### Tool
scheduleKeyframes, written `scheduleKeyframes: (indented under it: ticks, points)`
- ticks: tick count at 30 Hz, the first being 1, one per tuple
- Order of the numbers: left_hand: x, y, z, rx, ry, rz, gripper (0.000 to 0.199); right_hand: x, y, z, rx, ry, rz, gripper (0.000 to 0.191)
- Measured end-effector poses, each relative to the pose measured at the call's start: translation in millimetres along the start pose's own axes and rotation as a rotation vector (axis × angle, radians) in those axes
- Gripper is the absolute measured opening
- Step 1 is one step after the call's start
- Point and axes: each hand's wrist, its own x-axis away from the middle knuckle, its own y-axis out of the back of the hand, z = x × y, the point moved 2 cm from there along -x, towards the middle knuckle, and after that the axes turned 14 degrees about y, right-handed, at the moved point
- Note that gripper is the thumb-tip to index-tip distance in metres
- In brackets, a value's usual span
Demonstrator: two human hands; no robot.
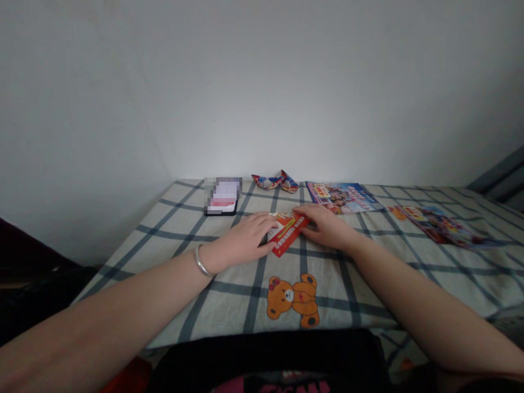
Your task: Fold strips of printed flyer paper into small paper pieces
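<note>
One big pale wall [262, 93] is standing at the back. One checked cloth [164, 262] is spreading out in front of it, showing dark stripes. Two bright picture sheets are lying on the right side: the first sheet [347, 197] is sitting near the wall, and the second sheet [444, 226] is resting farther right.

Two hands are working in the middle. The left hand [249, 234] is gripping one end of the red paper [289, 232], and the right hand [327, 226] is gripping the other end. So the one red paper is lying right between them, tilting a bit on the cloth (its top is leaning to the right).

One phone [225, 195] is lying past the left hand, with its screen glowing. One whole teddy bear picture [301, 297] is showing on the cloth, nearer than the red paper. Two folded paper bits [268, 181] are sitting by the wall (I cannot tell if they are joining). One silver bracelet [200, 261] is circling the left wrist.
</note>
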Motion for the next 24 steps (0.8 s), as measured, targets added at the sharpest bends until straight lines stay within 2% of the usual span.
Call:
scheduleKeyframes:
  ticks: [4,8,13,18,21,24]
  points:
    - [-2,3.2,-1,0.029,-0.027,0.042,0.038,-1,0,8,-0.064,0.055,0.072,0.054]
    - [-5,7.3,-3,-0.007,-0.016,0.040,0.038,-2,3,10,-0.078,0.069,0.088,0.058]
    - [-7,6.1,0,-0.056,0.053,0.037,0.043,-3,6,13,-0.031,0.092,0.124,0.047]
    - [-6,1.1,2,-0.048,0.027,0.039,0.044,-7,6,21,-0.017,0.128,0.129,0.038]
    - [-5,0.1,1,-0.064,0.018,0.059,0.049,-8,5,26,0.017,0.115,0.120,0.039]
    - [-4,1.4,0,-0.060,0.017,0.069,0.055,-10,4,31,0.054,0.125,0.108,0.032]
